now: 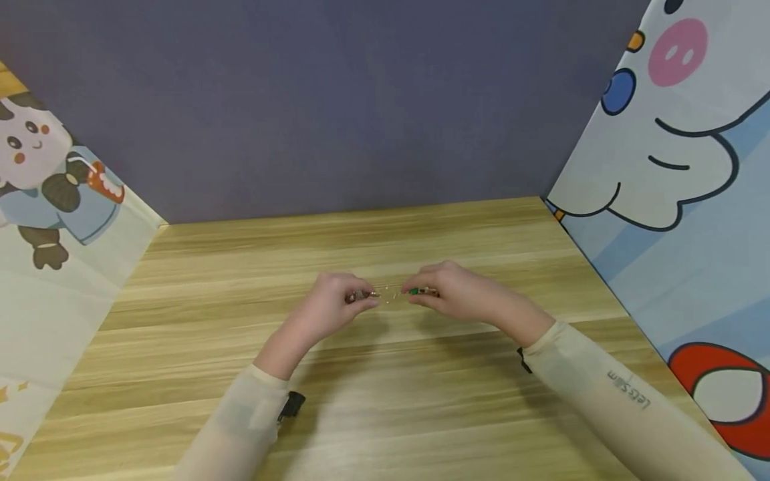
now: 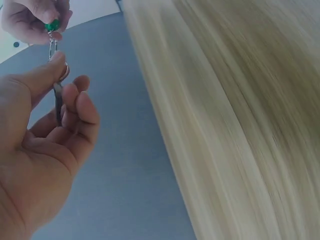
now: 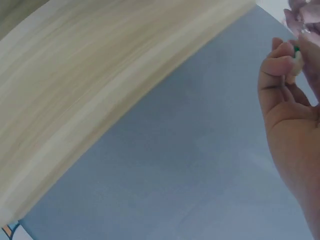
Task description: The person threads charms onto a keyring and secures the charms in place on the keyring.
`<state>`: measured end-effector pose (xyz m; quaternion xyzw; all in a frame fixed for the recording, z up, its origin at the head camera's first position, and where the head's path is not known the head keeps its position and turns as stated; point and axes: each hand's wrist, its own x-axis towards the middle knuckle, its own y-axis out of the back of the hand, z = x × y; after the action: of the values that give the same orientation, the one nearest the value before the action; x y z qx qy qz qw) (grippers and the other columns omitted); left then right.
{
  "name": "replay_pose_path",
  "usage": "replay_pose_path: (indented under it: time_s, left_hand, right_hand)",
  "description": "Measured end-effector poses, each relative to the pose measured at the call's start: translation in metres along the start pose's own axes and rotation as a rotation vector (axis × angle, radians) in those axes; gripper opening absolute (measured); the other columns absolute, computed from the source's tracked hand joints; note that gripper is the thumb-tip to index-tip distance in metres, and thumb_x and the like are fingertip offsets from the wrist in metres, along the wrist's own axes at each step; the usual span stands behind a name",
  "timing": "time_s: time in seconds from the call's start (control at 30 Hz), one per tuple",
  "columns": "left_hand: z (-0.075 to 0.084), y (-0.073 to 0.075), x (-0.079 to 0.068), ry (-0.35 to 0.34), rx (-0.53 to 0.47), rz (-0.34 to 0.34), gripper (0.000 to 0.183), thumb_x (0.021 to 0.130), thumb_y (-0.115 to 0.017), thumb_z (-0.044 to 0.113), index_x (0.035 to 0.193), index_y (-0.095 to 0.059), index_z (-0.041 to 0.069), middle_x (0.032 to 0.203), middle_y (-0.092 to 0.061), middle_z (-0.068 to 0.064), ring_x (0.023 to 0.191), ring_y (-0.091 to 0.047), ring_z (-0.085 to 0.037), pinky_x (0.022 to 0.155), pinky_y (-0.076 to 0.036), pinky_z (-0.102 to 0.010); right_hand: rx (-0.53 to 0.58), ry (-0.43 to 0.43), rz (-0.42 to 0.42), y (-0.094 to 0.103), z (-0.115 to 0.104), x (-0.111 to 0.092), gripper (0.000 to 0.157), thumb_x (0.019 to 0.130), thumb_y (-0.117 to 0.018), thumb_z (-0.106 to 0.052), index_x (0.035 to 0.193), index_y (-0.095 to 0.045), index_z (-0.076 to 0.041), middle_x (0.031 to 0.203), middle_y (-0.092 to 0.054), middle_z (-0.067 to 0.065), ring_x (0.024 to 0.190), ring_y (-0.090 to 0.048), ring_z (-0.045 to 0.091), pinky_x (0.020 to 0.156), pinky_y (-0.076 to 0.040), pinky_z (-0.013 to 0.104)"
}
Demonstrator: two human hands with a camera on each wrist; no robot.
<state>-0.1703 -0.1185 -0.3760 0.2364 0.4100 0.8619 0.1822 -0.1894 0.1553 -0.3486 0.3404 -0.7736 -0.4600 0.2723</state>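
Note:
Above the wooden table, my two hands face each other with a small beaded keychain between them. My left hand point(image 1: 331, 304) pinches its metal ring point(image 2: 64, 73) between thumb and fingers. From that grip a dark, flat metal piece point(image 2: 58, 104) hangs toward the palm. A thin silver link point(image 2: 52, 48) reaches across to a green bead point(image 2: 52, 25). Beside this bead, the thumb and fingertips of my right hand point(image 1: 460, 290) pinch the other end. A pale, cream-coloured piece point(image 3: 295, 67) shows inside the right fingers, which partly cover it.
The light wooden tabletop point(image 1: 385, 414) extends around both hands. A plain grey-blue panel point(image 1: 349, 107) rises behind it. Cartoon-printed panels stand at the left point(image 1: 66, 287) and right point(image 1: 637, 180). Both forearms wear pale sleeves.

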Motion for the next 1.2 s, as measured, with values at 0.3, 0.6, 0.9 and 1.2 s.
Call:
replay_pose_path:
  time_s: [0.3, 0.6, 0.9, 1.2]
  left_hand:
    - [-0.002, 0.0, -0.002, 0.118, 0.047, -0.098, 0.026, 0.097, -0.078, 0.021, 0.115, -0.076, 0.002, 0.102, -0.081, -0.009, 0.088, -0.077, -0.019, 0.08, -0.065, -0.032]
    - [-0.011, -0.006, -0.002, 0.26, -0.115, -0.028, 0.032, 0.093, -0.083, 0.022, 0.122, -0.078, 0.008, 0.106, -0.08, -0.007, 0.091, -0.073, -0.018, 0.084, -0.064, -0.036]
    - [-0.027, -0.013, -0.002, 0.379, -0.404, 0.028, 0.035, 0.088, -0.089, 0.027, 0.12, -0.081, 0.018, 0.121, -0.08, -0.003, 0.113, -0.075, -0.022, 0.094, -0.063, -0.039]
    - [-0.039, -0.026, -0.004, 0.404, -0.431, 0.064, 0.034, 0.084, -0.091, 0.023, 0.116, -0.082, 0.016, 0.112, -0.077, -0.005, 0.092, -0.065, -0.018, 0.076, -0.056, -0.026]
  right_hand:
    - [-0.048, 0.005, -0.011, -0.001, 0.004, 0.0, 0.025, 0.104, -0.069, -0.02, 0.124, -0.074, -0.005, 0.112, -0.078, 0.007, 0.078, -0.064, 0.001, 0.072, -0.058, 0.024]
    - [0.064, -0.15, -0.037, -0.007, 0.017, -0.003, 0.039, 0.103, -0.072, -0.025, 0.135, -0.068, -0.003, 0.108, -0.08, 0.005, 0.087, -0.073, 0.01, 0.076, -0.062, 0.028]
    - [0.39, -0.329, 0.038, -0.024, 0.043, -0.009, 0.033, 0.097, -0.08, -0.02, 0.126, -0.073, -0.006, 0.109, -0.08, 0.005, 0.096, -0.073, 0.012, 0.088, -0.062, 0.03]
    - [0.479, -0.315, 0.256, -0.048, 0.058, -0.006, 0.023, 0.085, -0.088, -0.01, 0.105, -0.078, -0.008, 0.112, -0.073, 0.01, 0.094, -0.065, 0.017, 0.08, -0.059, 0.026]
